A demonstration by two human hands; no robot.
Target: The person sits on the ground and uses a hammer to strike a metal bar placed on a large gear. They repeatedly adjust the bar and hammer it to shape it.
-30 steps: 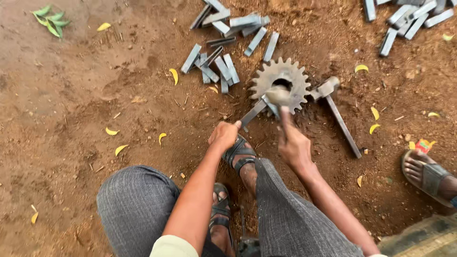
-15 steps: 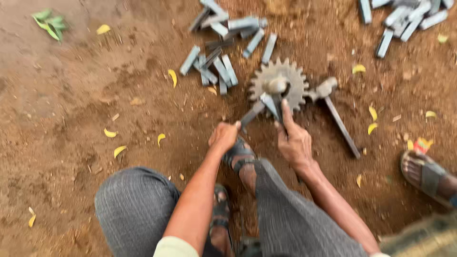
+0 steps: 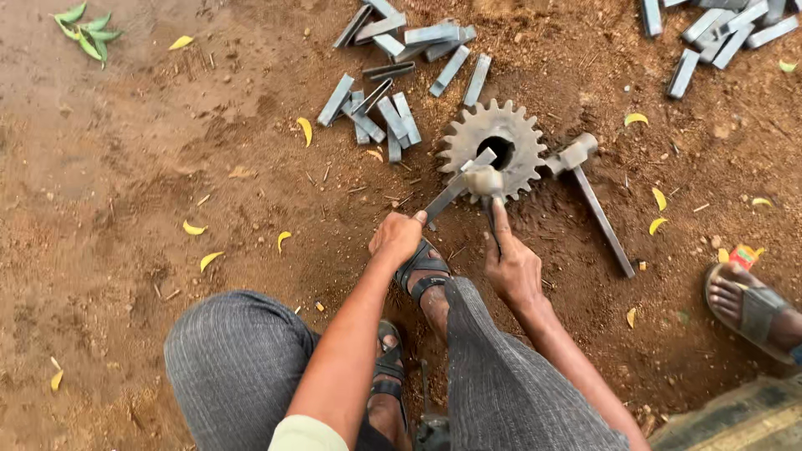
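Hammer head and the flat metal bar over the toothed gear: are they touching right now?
Touching. The head view shows the hammer head, swung by the right hand, sitting right on the end of the flat metal bar held by the left hand at the toothed gear, no gap visible.

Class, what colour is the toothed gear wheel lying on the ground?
Dull rusty grey-brown, the gear wheel shows best in the head view.

The toothed gear [image 3: 493,150] before you is dull rusty grey with a dark centre hole. Around the gear, the ground [image 3: 167,184] is reddish brown, flecked with yellow leaves [image 3: 305,129]. Above the gear, the metal bars [image 3: 393,75] are pale grey. Below it, your trousers [image 3: 242,359] are grey with fine stripes.
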